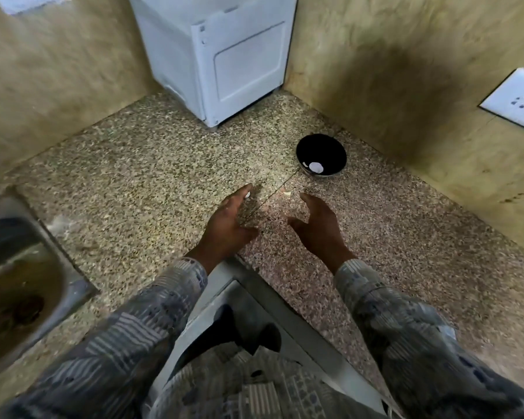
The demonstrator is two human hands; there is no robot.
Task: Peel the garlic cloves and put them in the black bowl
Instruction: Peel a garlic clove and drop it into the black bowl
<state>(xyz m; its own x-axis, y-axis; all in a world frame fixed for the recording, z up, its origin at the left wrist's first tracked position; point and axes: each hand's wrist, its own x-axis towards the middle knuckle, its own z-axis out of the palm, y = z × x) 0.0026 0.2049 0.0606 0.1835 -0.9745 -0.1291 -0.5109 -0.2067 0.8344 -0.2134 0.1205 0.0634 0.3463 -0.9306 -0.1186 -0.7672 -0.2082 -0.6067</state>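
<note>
Your left hand (230, 220) and right hand (319, 226) hover side by side over the speckled counter (164, 152), palms facing each other. The fingers of both are loosely extended and the thumbs spread. Neither hand has hold of anything that can be made out.

A small white speck (247, 195) sits at the tip of your left fingers. Whether it is a clove, a scrap of skin or a fingernail cannot be told. A small pale piece (286, 193) lies on the counter between the two hands' fingertips, touching neither. It is too small to say whether it is peeled.

The black bowl (330, 146) stands upright beyond your right hand, near the corner of the walls. White pieces (315, 167), probably peeled garlic, lie against its near inner wall.

Judgement: you are between cloves. At least one deposit appears done and no peeling is in hand.

The next move calls for a fingertip pinch on the pale piece. Being small and flat against the stone, it may slide away from your fingers. If it carries skin, both hands are needed to strip it before the short reach to the bowl.

Also noted:
- a steel sink (18, 267) at the left
- pale scraps (61, 225) beside the sink
- a white appliance (224, 55) at the back
- a wall socket (515, 101) at the right
</note>
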